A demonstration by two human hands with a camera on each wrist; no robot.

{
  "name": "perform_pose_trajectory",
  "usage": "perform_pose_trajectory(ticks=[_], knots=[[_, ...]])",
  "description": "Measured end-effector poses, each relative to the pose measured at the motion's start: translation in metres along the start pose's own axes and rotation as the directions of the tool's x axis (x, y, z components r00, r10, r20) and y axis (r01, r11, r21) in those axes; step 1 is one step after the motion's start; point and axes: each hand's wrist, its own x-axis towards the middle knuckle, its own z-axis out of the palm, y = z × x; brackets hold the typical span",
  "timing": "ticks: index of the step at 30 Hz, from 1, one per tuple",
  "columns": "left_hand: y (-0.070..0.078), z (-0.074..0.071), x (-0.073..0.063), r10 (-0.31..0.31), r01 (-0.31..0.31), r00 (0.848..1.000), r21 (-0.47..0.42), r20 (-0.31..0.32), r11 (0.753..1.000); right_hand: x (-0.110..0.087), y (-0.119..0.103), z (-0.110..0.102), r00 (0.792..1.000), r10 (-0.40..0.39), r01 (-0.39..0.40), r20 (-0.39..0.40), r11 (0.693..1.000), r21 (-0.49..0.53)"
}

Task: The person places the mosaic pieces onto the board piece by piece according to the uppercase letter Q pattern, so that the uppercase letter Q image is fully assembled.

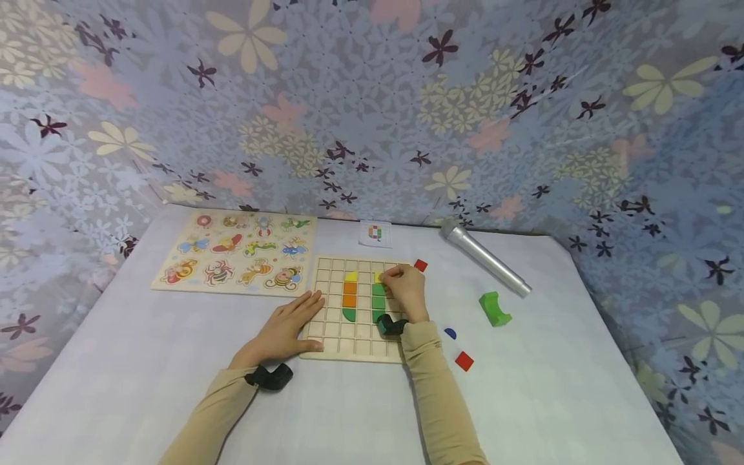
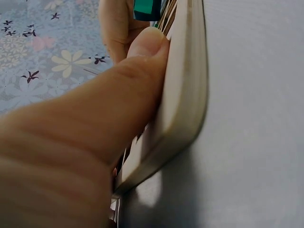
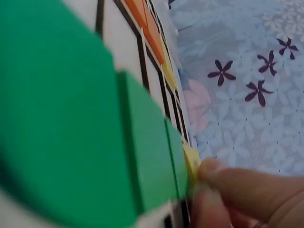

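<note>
A wooden grid board (image 1: 361,349) lies on the table. My left hand (image 1: 285,329) rests along its left edge, fingers straight, with the thumb (image 2: 137,80) on the near left corner. At the top of the right column, my right hand (image 1: 408,290) pinches a yellow piece (image 3: 191,159) between thumb and fingertips. It sits right against the green pieces (image 1: 378,298) running down that column. In the left column are a yellow piece (image 1: 351,276), orange squares (image 1: 350,294) and a rounded green piece (image 1: 349,314). Bare cells separate the two columns.
An insect picture puzzle (image 1: 232,252) lies at the back left. Behind the board is a small pattern card (image 1: 375,234). To the right lie a silver microphone (image 1: 487,258), a green arch block (image 1: 494,309), a blue half-round (image 1: 450,333) and red squares (image 1: 464,361).
</note>
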Motion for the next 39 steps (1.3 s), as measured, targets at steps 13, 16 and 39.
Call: perform_pose_trajectory(ticks=[13, 16, 39], knots=[[0.001, 0.003, 0.001, -0.008, 0.008, 1.0, 0.0, -0.005, 1.0, 0.009, 0.009, -0.023, 0.999, -0.026, 0.025, 0.045, 0.999, 0.033], [0.001, 0.004, 0.001, -0.01, 0.01, 1.0, -0.006, 0.0, 1.0, 0.014, 0.021, -0.039, 0.999, 0.023, -0.025, 0.035, 0.996, 0.083], [0.003, 0.001, -0.001, -0.018, 0.018, 1.0, -0.007, -0.003, 1.0, 0.011, 0.04, -0.049, 0.992, 0.049, -0.056, -0.118, 0.997, -0.055]])
